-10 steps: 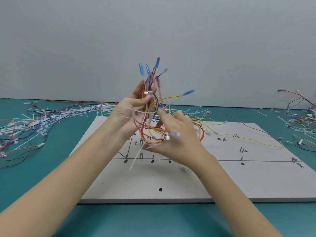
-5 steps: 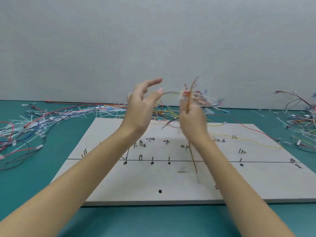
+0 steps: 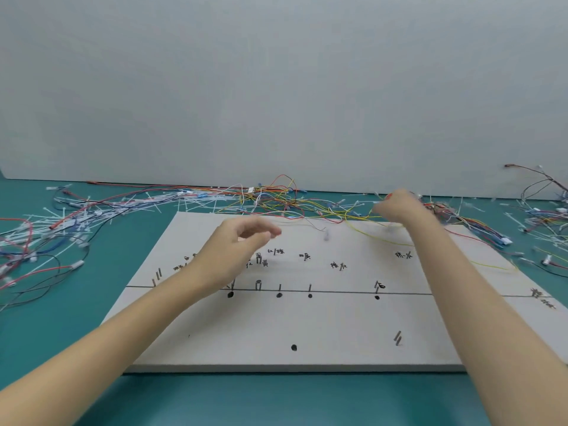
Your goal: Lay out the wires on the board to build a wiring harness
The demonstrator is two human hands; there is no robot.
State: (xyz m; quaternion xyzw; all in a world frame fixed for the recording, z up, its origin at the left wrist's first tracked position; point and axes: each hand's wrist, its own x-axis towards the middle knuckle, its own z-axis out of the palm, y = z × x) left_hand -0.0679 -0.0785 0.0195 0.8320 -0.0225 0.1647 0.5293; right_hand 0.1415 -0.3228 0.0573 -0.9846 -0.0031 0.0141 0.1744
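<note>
The flat white rectangular board [image 3: 307, 327] lies on the teal table [image 3: 76, 302], studded with short metal pegs [image 3: 258, 285] along a drawn black line and marked with handwritten labels. Almost no wire is routed on it: only a thin yellow wire [image 3: 378, 238] trails across its far right corner. The supply sits off the board, a tangle of red, yellow and blue loose wires [image 3: 276, 198] just behind the far edge, with further heaps of wires and white cable ties [image 3: 61, 222] to the left and another bundle [image 3: 541, 216] to the right.

The right hand [image 3: 399, 206] reaches over the far right edge toward the tangle; it is motion-blurred, so whether its fingers hold a wire cannot be told. The left hand [image 3: 246, 238] hovers above the labelled pegs, its fingers loosely curled and holding nothing.

The step seems to be fetching the next wire. To do it well, the person should single out one strand by its terminal, draw it slowly so neighbours do not drag along, and use the free left hand to pin the tangle, then match its colour to the right label before seating it between pegs.
</note>
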